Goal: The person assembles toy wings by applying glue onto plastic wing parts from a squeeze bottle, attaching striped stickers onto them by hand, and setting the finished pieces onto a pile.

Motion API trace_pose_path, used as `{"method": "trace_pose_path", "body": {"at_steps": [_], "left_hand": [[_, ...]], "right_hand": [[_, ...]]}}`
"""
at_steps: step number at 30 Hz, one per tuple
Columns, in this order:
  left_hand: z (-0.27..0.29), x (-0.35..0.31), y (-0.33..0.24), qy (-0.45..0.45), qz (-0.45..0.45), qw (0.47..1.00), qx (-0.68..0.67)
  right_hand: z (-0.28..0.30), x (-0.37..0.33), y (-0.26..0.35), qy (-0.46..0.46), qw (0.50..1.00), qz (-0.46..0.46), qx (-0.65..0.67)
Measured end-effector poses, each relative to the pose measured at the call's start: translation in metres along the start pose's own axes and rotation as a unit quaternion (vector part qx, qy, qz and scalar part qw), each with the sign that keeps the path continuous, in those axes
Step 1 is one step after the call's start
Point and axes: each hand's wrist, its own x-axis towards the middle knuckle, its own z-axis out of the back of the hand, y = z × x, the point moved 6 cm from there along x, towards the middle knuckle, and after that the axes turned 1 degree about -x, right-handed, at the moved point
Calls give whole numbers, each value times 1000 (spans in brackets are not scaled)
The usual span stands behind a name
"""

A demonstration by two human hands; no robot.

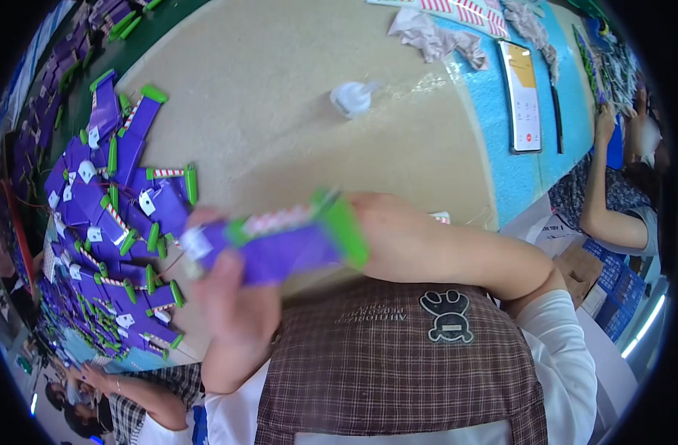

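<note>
My left hand (239, 304) grips a purple-and-green wing-shaped plastic toy part (283, 252) by its left end, where a white piece shows. A red-and-white striped strip runs along the part's upper edge, and a green piece caps its right end. Motion blurs both the hand and the part. Beside the green cap is my right hand (372, 215); its fingers are hidden behind the part, so I cannot tell whether they hold it. To the left lies a heap of similar purple-and-green toy parts (105, 222), some with striped strips.
On the table (265, 81) stands a small translucent plastic bottle (351, 99). Toward the far right are crumpled paper (435, 37), a red-striped sticker sheet (465, 10), a phone (522, 96) and a thin black stick (557, 115). Co-workers sit at left and right (613, 196).
</note>
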Motion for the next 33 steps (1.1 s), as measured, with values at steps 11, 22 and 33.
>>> {"method": "trace_pose_path", "body": {"at_steps": [11, 22, 33], "left_hand": [[24, 7, 38, -107, -77, 981, 144], [25, 7, 51, -81, -46, 993, 76], [15, 9, 61, -37, 42, 996, 71]], "right_hand": [[88, -59, -47, 21, 974, -224, 28], [46, -34, -33, 94, 986, -88, -107], [47, -27, -33, 55, 993, -84, -57]]}}
